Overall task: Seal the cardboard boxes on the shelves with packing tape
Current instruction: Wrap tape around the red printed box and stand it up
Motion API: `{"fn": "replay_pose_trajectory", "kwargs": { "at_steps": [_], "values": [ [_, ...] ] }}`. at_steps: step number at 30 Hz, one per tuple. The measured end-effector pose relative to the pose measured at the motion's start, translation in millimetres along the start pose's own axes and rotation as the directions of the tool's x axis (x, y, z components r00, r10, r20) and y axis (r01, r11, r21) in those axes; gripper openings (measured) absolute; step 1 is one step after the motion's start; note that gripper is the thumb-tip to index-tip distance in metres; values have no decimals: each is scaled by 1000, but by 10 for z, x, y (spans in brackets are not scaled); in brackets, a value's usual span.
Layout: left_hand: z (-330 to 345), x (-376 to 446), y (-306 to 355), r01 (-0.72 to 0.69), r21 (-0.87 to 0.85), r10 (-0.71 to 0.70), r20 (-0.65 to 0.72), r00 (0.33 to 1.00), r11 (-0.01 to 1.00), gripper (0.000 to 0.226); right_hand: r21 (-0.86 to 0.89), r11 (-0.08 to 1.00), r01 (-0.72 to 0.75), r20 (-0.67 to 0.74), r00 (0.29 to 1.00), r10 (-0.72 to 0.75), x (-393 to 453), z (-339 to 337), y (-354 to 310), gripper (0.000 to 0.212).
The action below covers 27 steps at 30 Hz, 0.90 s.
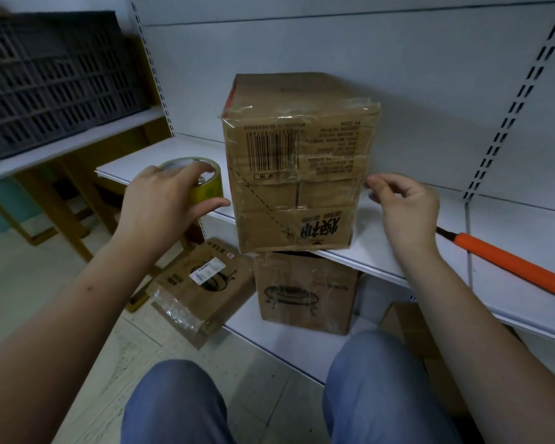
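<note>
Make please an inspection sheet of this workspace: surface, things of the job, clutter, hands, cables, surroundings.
Surface: white shelf, with a lower shelf beneath it.
Job's things: cardboard box stands on the shelf, print upside down, clear tape over its top front edge; yellowish tape roll to its left.
Clutter: orange-handled knife lies on the shelf at right; box with pot drawing under the shelf; flat box leaning beside it.
Hands: left hand grips the tape roll; right hand is at the box's right edge with fingers pinched; whether it pinches tape cannot be told.
Cables: nothing seen.
Surroundings: dark plastic crate on a shelf at left; slotted shelf posts; tiled floor.
</note>
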<state>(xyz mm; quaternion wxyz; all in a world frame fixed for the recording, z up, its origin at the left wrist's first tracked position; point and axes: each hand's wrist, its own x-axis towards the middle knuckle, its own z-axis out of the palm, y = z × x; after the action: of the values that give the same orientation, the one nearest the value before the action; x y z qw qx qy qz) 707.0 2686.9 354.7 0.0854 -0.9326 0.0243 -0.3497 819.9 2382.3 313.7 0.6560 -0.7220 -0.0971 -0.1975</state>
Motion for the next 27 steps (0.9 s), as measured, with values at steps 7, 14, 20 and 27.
{"fn": "replay_pose_trajectory", "kwargs": {
  "at_steps": [7, 14, 20, 27],
  "values": [
    [143, 200, -13, -84, -181, 107, 119, 987, 980, 76, 315, 907, -280, 252, 946, 204, 231, 166, 252, 31],
    [188, 246, 126, -132, -259, 153, 63, 986, 957, 80, 133, 990, -55, -97, 993, 68, 56, 150, 153, 27],
    [252, 327, 859, -115, -184, 113, -21, 993, 976, 76, -261, 964, 57, 70, 997, -40, 46, 220, 240, 66],
    [388, 699, 1342, -63, -366, 140, 188, 972, 929, 80, -201, 969, 143, 463, 885, -35, -303, 53, 261, 51]
  ]
}}
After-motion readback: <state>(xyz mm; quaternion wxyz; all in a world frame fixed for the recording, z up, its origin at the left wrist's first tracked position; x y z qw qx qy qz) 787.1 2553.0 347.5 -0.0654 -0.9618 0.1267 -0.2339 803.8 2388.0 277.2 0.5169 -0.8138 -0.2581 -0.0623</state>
